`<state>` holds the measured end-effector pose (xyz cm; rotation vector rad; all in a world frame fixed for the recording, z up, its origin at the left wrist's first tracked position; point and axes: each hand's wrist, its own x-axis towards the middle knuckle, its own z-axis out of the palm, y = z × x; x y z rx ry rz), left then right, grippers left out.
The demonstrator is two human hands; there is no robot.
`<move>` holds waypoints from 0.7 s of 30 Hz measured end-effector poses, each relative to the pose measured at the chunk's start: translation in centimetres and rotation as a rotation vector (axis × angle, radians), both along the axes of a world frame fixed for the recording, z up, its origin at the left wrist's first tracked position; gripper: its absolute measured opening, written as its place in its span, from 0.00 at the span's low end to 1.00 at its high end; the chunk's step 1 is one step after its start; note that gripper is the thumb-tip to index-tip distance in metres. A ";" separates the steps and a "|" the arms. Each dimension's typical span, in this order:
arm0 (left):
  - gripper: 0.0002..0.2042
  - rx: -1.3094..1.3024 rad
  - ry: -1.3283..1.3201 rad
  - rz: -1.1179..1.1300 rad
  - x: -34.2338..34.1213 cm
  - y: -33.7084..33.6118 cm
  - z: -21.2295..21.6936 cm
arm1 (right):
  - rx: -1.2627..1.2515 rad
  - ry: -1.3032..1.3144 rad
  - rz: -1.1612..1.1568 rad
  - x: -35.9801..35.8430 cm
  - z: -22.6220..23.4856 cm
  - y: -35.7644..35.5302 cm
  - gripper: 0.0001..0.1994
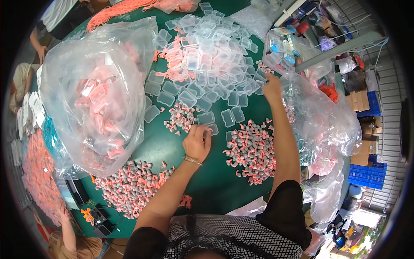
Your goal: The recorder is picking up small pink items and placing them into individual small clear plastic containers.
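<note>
My left hand (197,143) is closed, fingertips pinched at an open clear plastic box (213,129) on the green table. A speck of pink shows at the fingertips, too small to name. Beside that hand lies a small heap of pink-and-grey plug-like pieces (180,117). My right arm stretches far forward; its hand (271,87) has its fingers drawn together at a small pile of tiny pieces (264,67), and what they grip is hidden. Two more open clear boxes (206,118) (233,115) lie just ahead of my left hand.
Larger heaps of plug-like pieces lie under my left forearm (129,187) and beside my right one (251,151). A mound of clear boxes (207,56) with pink cords stands ahead. A big clear bag (92,103) fills the left; plastic bags (321,112) crowd the right. Other people are at the left.
</note>
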<state>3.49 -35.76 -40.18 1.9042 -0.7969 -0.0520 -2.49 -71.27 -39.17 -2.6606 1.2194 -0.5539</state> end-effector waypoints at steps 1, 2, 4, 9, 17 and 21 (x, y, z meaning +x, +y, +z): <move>0.06 -0.006 -0.012 0.002 -0.1 -0.1 0.0 | -0.048 -0.076 -0.039 -0.4 -0.1 -1.7 0.15; 0.06 -0.007 -0.007 0.001 -0.2 -0.1 0.0 | -0.048 -0.071 -0.041 -0.9 -0.2 -3.1 0.15; 0.06 0.004 -0.012 0.019 0.0 0.0 -0.1 | -0.034 0.011 -0.108 -0.7 -0.3 -4.2 0.13; 0.06 0.020 -0.004 0.022 -0.2 0.2 -0.2 | 0.107 0.129 -0.101 -0.6 -1.1 -5.1 0.11; 0.04 0.010 0.004 0.045 -0.2 0.3 -0.4 | -0.078 0.053 -0.147 -0.8 -0.4 -3.5 0.06; 0.04 0.032 0.052 0.063 -0.1 0.2 -0.5 | -0.034 -0.134 -0.105 -1.5 1.0 -1.6 0.06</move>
